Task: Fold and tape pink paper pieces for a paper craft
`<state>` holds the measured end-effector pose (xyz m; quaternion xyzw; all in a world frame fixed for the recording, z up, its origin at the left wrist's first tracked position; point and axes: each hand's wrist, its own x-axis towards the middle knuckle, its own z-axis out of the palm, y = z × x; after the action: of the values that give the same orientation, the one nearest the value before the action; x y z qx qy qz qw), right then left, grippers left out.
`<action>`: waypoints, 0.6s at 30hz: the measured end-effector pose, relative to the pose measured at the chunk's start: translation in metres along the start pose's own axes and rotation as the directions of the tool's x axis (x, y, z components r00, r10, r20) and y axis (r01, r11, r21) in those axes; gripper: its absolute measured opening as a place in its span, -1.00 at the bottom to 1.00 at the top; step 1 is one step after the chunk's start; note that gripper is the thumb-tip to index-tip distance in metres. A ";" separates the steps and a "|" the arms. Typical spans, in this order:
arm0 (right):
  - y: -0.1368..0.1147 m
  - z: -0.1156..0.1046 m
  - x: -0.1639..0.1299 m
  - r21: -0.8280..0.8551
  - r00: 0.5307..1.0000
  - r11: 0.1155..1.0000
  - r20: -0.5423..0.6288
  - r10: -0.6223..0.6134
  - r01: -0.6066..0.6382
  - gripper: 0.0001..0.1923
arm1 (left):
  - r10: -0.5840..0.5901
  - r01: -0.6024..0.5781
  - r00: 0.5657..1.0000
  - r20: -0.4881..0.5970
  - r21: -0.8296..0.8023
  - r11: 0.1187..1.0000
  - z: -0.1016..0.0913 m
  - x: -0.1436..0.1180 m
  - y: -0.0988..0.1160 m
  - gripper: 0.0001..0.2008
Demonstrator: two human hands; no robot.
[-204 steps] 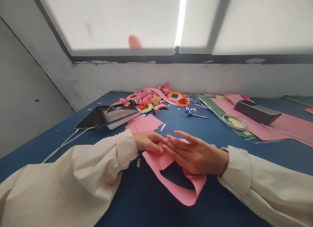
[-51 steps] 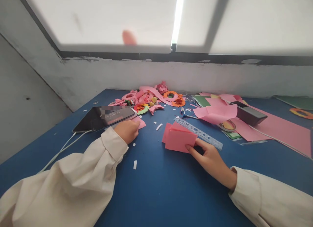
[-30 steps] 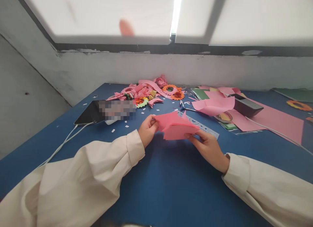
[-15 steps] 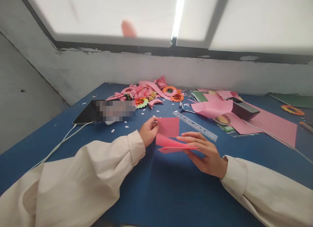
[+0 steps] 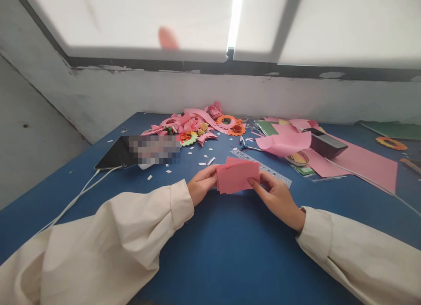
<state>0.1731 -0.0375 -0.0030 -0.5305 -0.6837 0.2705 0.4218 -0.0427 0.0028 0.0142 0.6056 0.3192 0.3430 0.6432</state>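
Observation:
A small stack of pink paper pieces [image 5: 237, 177] is held up above the blue table, its edges not quite lined up. My left hand [image 5: 201, 183] is closed on the stack's left edge, with some fingers hidden behind it. On the right edge my right hand [image 5: 274, 194] pinches the same paper, thumb in front and the other fingers behind. A clear plastic ruler [image 5: 276, 177] lies on the table just beyond, partly covered by the paper and my right hand.
Crumpled pink paper scraps [image 5: 194, 120] and scalloped paper rings [image 5: 226, 121] are heaped at the back. A tablet [image 5: 113, 154] with white cables lies left. Pink sheets [image 5: 368, 164], a dark box [image 5: 327, 143] and a tape roll [image 5: 299, 158] lie right. White bits are scattered centrally.
My right hand has brought its fanned pink papers up against the piece in my left hand. They now form one stack facing me, gripped at both edges.

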 end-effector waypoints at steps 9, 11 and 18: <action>0.011 -0.002 0.002 -0.014 0.994 0.996 0.062 0.090 -0.089 -0.68 | -0.001 0.085 0.972 -0.236 0.344 0.935 -0.010 0.001 -0.005 -0.72; 0.012 -0.003 0.003 -0.056 0.994 0.994 0.053 0.099 -0.096 -0.67 | 0.037 0.110 0.933 -0.357 0.384 0.917 -0.017 0.001 -0.003 -0.72; 0.010 -0.003 0.002 -0.355 1.000 0.935 0.006 0.024 -0.020 -0.64 | 0.114 0.087 0.862 -0.494 0.366 0.927 -0.020 -0.001 0.007 -0.67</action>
<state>0.1801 -0.0326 -0.0091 -0.6042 -0.7175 0.1499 0.3127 -0.0601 0.0137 0.0194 0.6081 0.5321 0.4268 0.4061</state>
